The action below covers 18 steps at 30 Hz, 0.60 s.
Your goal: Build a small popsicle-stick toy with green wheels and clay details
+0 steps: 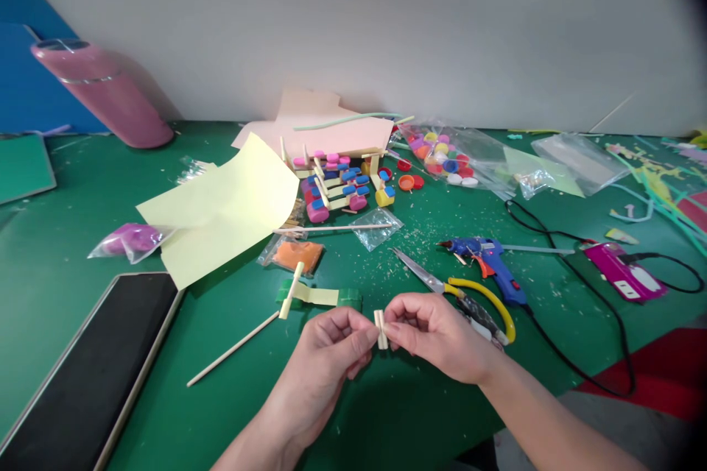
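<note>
Between my two hands is a small bundle of short wooden stick pieces (pixel 381 330), held upright just above the green table. My left hand (pixel 336 346) pinches it from the left with thumb and forefinger. From the other side, my right hand (pixel 428 331) grips it in the same way, its fingers closed. Just beyond my left hand lies a green piece with a pale paper strip (pixel 320 296) and a stick piece standing across it. A thin wooden stick (pixel 232 349) lies to its left. Scissors with yellow handles (pixel 425 272) rest partly behind my right hand.
A blue glue gun (pixel 486 257) with its black cord lies to the right, near a magenta power strip (pixel 624 272). A phone (pixel 82 375) is at left, a pink bottle (pixel 110 92) behind. Yellow paper (pixel 226 213), colourful small assemblies (pixel 336 188) and bagged caps (pixel 442 154) cover the back.
</note>
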Each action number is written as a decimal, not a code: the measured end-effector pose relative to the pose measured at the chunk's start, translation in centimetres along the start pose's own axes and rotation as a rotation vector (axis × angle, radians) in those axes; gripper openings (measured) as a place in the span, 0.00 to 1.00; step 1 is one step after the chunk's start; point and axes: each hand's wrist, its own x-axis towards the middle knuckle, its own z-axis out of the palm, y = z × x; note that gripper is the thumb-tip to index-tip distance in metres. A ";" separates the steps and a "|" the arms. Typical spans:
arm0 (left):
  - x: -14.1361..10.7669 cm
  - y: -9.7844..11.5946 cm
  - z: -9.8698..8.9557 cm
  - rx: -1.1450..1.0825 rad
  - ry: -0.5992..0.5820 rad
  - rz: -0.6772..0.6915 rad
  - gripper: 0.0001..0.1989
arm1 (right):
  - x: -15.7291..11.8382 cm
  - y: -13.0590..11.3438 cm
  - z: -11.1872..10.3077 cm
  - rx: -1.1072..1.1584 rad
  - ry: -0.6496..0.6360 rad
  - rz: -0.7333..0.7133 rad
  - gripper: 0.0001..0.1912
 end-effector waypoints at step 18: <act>0.0 -0.2 0.0 0.023 -0.008 0.011 0.12 | -0.3 -0.1 0.1 -0.025 -0.010 -0.007 0.12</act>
